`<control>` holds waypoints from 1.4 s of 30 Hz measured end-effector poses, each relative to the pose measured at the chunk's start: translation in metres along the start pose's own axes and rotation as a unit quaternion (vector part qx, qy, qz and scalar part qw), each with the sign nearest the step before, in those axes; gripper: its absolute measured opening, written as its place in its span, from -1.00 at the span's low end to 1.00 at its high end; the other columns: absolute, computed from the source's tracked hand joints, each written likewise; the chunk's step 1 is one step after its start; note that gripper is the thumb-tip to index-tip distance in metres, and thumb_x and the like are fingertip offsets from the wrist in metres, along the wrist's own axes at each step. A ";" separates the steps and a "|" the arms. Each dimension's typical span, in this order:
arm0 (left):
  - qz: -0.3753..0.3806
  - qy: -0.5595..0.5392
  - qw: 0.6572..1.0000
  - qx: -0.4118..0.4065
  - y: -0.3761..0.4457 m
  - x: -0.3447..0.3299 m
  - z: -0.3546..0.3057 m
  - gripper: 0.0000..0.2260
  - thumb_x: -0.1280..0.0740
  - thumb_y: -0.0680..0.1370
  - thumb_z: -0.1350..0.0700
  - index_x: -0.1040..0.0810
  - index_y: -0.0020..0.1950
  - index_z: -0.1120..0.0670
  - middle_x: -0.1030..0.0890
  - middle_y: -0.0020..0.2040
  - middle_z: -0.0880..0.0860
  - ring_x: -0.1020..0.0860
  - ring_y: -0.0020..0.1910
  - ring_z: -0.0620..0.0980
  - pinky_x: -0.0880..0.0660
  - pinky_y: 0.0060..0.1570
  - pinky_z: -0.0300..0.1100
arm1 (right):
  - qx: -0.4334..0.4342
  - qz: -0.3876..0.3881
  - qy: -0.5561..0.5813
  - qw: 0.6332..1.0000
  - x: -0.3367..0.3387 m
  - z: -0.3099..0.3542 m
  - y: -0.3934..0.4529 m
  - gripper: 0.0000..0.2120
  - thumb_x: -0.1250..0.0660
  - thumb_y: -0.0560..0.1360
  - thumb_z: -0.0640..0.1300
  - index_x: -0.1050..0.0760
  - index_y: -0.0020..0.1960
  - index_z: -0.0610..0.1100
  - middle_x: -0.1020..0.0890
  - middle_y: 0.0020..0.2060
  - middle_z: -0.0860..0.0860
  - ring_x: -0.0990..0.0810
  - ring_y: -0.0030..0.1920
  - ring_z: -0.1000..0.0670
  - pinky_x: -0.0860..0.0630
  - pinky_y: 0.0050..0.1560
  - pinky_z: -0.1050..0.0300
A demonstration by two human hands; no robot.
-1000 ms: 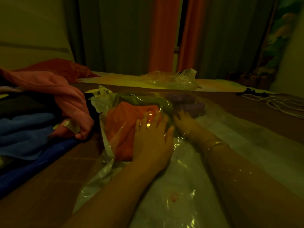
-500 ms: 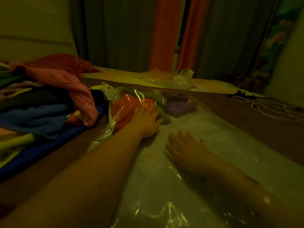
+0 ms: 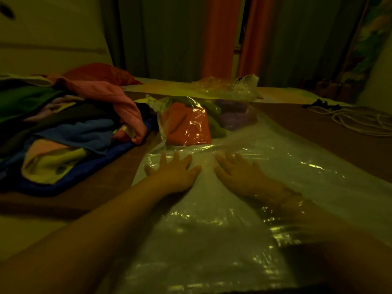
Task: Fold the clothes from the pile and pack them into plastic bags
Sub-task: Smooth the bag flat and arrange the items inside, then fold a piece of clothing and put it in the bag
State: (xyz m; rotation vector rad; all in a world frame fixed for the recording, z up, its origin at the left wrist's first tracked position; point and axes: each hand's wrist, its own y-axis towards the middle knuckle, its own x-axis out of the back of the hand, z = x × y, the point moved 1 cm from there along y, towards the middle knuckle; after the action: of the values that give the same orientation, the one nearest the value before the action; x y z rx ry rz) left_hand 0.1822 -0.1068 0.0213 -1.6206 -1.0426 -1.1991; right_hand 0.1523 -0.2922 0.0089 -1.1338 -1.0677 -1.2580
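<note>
Pressing flat on the plastic bag (image 3: 265, 149), left hand (image 3: 174, 175) and right hand (image 3: 239, 177) with fingers spread apart, gripping nothing. Folded clothes (image 3: 186, 126) sitting inside at 12 o'clock; pile (image 3: 70, 128) at 10. Probably smoothing air toward the opening, evenly.

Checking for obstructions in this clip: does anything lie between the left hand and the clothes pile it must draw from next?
Nothing visible does. The left hand rests flat on the plastic bag; only bare tabletop separates it from the clothes pile to its left.
</note>
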 end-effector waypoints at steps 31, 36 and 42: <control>-0.218 -0.310 0.925 -0.024 -0.216 -0.014 0.065 -0.78 -0.28 0.57 -0.01 -0.63 0.13 0.00 -0.59 0.22 0.03 -0.50 0.24 0.04 -0.39 0.28 0.03 | 0.170 -0.257 -0.004 0.951 -0.009 0.132 -0.250 -0.68 -0.18 0.59 -0.04 -0.43 0.31 -0.07 -0.56 0.18 -0.02 -0.48 0.17 0.00 -0.39 0.06 0.20; -0.272 -0.418 0.865 0.047 -0.238 -0.025 0.129 -0.84 -0.26 0.59 0.13 -0.65 -0.01 0.05 -0.64 0.03 0.05 -0.57 -0.08 -0.04 -0.40 -0.18 -0.22 | 0.238 -0.291 0.026 0.926 -0.010 0.184 -0.217 -0.84 -0.27 0.53 -0.13 -0.53 0.08 -0.13 -0.57 -0.04 -0.03 -0.47 0.00 -0.01 -0.36 -0.11 0.20; -0.343 -0.462 0.814 0.081 -0.230 0.005 0.199 -0.86 -0.25 0.60 0.14 -0.61 0.01 0.04 -0.61 0.03 0.08 -0.55 -0.08 0.03 -0.39 -0.16 -0.20 | 0.247 -0.267 0.129 0.923 -0.022 0.265 -0.123 -0.90 -0.27 0.49 -0.19 -0.51 -0.04 -0.20 -0.50 -0.08 -0.08 -0.46 -0.06 -0.06 -0.37 -0.12 0.07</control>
State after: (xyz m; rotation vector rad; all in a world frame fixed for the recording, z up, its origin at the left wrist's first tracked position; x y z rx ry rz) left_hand 0.0201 0.1506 0.0234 -1.7496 -2.4362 -0.6178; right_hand 0.0341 -0.0247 0.0297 -0.2834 -1.4375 -1.3906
